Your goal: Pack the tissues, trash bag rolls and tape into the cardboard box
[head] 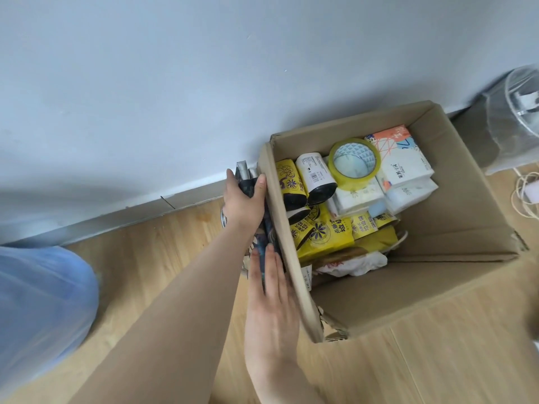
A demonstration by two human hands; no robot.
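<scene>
While the cardboard box [437, 290] stands open on the wooden floor [163, 275], the right hand [271, 310] lies nearest the camera, its fingers [269, 263] flat and together against dark items wedged outside the box's left wall, gripping nothing. Further up that wall, the left hand [243, 201] has its fingers closed around a dark bundle [248, 186], apparently more trash bag rolls, though it is too dark to be sure. Inside the box, yellow-wrapped trash bag rolls [318, 231] lie in front, the roll of tape [354, 163] rests on top, and the white tissue packs [404, 170] sit toward the far side. Packing looks nearly finished; these outside leftovers seem to be the step in hand. Next, the bundle needs lifting over the wall and dropping into the free space on the right.
</scene>
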